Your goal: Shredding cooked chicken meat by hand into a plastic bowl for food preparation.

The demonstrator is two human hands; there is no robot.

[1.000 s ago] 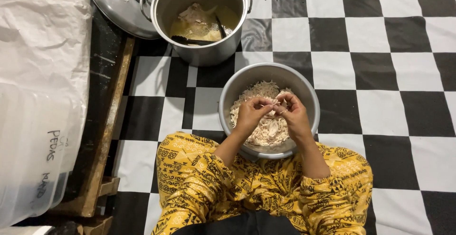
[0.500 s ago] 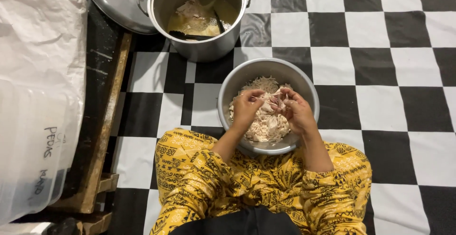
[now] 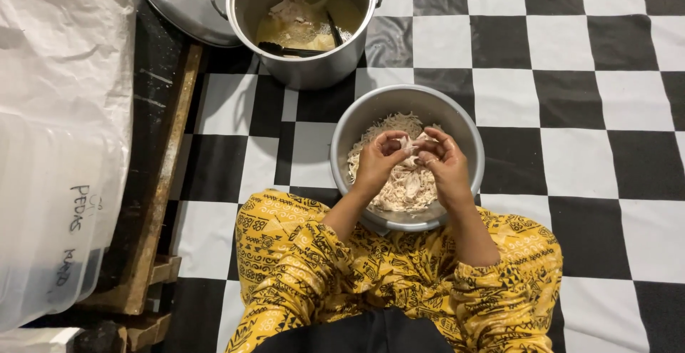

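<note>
Head view: left hand (image 3: 377, 164) and right hand (image 3: 444, 167), grips clamped on chicken piece (image 3: 412, 144) over bowl (image 3: 349, 128)

The floor (image 3: 571, 74) is a black-and-white checkerboard. The trousers (image 3: 321, 274) are mustard yellow with dense black patterning. The bowl (image 3: 371, 114), pot (image 3: 314, 71) and lid (image 3: 171, 3) are silvery steel. The shredded meat (image 3: 399, 189) is pale cream, the broth (image 3: 307, 35) yellowish.

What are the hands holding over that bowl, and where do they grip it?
Both hands, left and right, pinch a small piece of pale meat between their fingertips, one at each end, above the bowl.
</note>
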